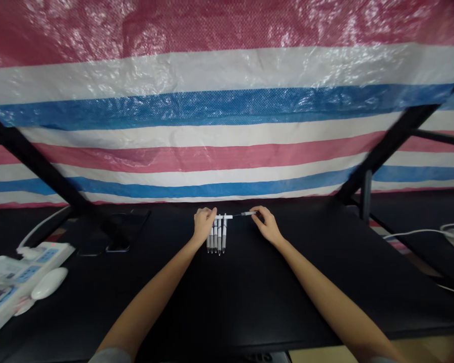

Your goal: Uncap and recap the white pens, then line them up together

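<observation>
Several grey-and-white pens (217, 237) lie side by side on the black table (249, 292), pointing toward me. One more pen (232, 216) is held crosswise just above their far ends. My left hand (203, 225) grips its left end with the fingers curled. At its right end, my right hand (265, 225) pinches the dark tip.
A white power strip (20, 275) with plugs and a white mouse (48, 282) sit at the table's left. A dark phone (118, 237) lies behind them. White cables (431, 233) run at the right. A striped red, white and blue tarp (227, 126) hangs behind, with black frame bars.
</observation>
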The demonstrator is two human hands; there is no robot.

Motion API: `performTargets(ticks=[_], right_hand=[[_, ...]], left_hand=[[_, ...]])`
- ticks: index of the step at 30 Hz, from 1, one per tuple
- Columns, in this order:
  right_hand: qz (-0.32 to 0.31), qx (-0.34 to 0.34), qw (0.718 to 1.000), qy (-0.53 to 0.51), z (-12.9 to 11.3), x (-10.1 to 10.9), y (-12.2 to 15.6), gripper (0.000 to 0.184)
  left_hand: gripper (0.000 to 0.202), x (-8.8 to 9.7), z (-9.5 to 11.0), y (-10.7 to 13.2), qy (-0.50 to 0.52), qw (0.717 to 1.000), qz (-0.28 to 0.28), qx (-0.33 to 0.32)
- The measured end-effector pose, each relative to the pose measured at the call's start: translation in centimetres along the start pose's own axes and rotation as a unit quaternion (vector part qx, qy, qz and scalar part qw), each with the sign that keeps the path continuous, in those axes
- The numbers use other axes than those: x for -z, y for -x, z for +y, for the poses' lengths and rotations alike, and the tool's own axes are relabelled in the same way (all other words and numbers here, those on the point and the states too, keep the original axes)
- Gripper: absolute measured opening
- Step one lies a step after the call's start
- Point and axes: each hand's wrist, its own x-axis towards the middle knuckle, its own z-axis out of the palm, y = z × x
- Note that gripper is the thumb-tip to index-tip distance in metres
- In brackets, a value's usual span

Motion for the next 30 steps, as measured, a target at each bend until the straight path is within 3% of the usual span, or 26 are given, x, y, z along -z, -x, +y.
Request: performTargets(ticks=[18,30], right_hand=[[0.086,-0.144,0.981,-0.094,1.2,0.1,-0.6,0.018],[0.064,-0.170,0.977,-0.115,1.2,0.1,-0.7,0.020]], left_hand=[[0.048,0.3,0.1,-0.1,0.014,0.999,0.013,0.029],[0.047,0.3,0.3,-0.1,0.011,0.999,-0.012,0.033]])
